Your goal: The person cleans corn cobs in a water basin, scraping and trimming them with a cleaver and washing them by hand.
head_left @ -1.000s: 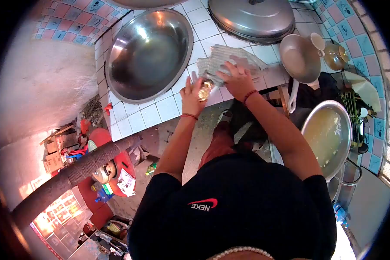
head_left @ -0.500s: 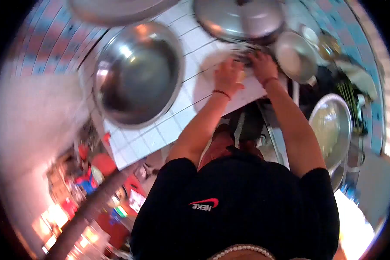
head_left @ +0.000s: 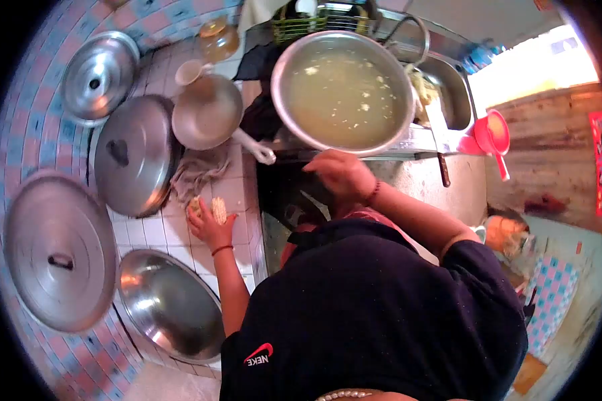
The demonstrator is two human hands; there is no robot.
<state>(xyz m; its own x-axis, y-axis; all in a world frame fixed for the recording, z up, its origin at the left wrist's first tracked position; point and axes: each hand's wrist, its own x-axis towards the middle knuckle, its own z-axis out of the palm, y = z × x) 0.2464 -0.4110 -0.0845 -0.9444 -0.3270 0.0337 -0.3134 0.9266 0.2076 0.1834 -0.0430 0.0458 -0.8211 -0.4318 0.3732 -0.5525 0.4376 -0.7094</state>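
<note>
My left hand (head_left: 211,226) is on the white-tiled counter, fingers closed around what looks like a pale yellow corn cob (head_left: 219,210). More of the pale yellow shows by its fingertips. Just beyond lies a crumpled grey-brown cloth (head_left: 201,172). My right hand (head_left: 343,175) hangs in the air in front of a big metal basin (head_left: 289,127) of cloudy water with pale bits floating in it. Its fingers are loosely bent and apart, and I see nothing in them.
A lidded wok (head_left: 137,157), large lids and a wide metal bowl (head_left: 170,304) stand left. A white-handled pan (head_left: 207,120) sits behind the cloth. At right are a sink (head_left: 458,100), a knife (head_left: 441,150) over the edge and a red dipper (head_left: 493,134).
My view has swung right toward the basin and sink. Both hands were together by the cloth; the right has moved away toward the basin, while the left stays on the counter.
</note>
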